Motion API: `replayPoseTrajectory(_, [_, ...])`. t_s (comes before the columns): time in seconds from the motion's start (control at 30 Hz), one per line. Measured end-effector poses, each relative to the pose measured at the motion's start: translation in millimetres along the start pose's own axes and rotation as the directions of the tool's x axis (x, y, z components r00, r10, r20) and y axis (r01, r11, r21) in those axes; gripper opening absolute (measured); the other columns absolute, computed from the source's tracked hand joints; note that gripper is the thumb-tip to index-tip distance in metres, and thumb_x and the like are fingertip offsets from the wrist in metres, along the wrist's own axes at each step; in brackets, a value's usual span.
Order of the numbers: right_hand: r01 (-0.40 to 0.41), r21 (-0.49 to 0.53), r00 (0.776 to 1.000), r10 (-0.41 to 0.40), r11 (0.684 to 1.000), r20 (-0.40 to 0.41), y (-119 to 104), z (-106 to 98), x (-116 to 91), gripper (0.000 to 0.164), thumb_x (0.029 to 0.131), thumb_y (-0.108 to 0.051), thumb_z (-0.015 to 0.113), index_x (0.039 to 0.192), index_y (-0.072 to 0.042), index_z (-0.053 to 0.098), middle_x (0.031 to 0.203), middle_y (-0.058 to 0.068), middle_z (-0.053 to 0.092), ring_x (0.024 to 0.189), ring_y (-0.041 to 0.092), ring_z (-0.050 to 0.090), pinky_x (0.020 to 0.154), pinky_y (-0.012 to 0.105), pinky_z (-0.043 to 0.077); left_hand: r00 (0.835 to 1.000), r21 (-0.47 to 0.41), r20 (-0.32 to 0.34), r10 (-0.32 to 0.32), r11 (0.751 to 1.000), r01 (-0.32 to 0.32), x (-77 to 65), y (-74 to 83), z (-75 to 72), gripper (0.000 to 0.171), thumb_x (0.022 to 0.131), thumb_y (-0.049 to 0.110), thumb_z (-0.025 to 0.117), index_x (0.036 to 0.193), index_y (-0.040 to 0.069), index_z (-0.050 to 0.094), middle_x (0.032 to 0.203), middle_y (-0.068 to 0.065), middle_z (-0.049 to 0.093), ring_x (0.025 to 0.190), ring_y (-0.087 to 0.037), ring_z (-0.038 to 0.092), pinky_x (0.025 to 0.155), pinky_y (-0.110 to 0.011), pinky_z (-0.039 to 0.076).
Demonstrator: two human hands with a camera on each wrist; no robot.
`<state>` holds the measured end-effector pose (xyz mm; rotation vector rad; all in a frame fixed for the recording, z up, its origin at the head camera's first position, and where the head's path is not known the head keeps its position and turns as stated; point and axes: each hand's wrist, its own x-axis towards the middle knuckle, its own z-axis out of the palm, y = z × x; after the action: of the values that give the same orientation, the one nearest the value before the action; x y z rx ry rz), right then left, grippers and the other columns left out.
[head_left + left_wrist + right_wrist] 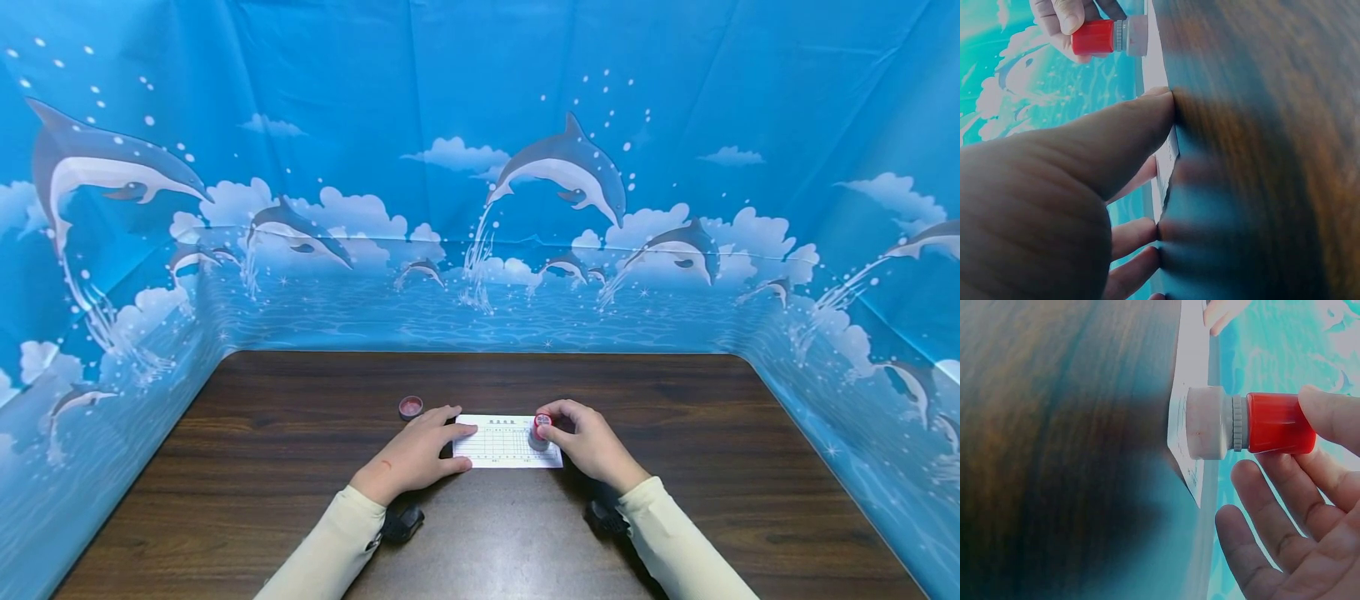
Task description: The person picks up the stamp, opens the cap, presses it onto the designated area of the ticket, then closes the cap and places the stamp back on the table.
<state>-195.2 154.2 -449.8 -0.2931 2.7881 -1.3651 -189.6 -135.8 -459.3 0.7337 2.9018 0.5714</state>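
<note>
High view, close wrist views, stamp (1260, 423) shared

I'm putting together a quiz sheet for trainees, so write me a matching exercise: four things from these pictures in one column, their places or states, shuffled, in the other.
Things
1. Stamp
2. Paper sheet
3. Left hand
4. Small round container

Places or states
A. Fingers resting at the sheet's left end
B. On the table, off the sheet, near its far left corner
C. White, printed with a grid
D. Red top pinched by the right hand

Pairs: 1-D, 2-C, 3-A, 4-B
</note>
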Motion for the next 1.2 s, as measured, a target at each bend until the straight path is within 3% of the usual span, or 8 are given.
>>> replayPoseTrajectory(1.2, [-0.010, -0.006, 1.000, 0.011, 1.000, 0.011, 1.9, 0.4, -0.9, 0.017, 0.095, -0.018, 0.077, 0.112, -0.016, 0.074, 0.105, -0.003, 0.071, 0.097, 0.016, 0.063, 0.095, 0.047, 0.054, 1.000, 0.003, 0.005, -0.001, 1.000, 0.001, 0.1, 0.0, 1.0, 0.054, 0.096, 0.042, 0.074, 0.145, 0.021, 0.063, 0.159, -0.013, 0.044, 0.148, -0.035, 0.039, 0.116, -0.056, 0.037])
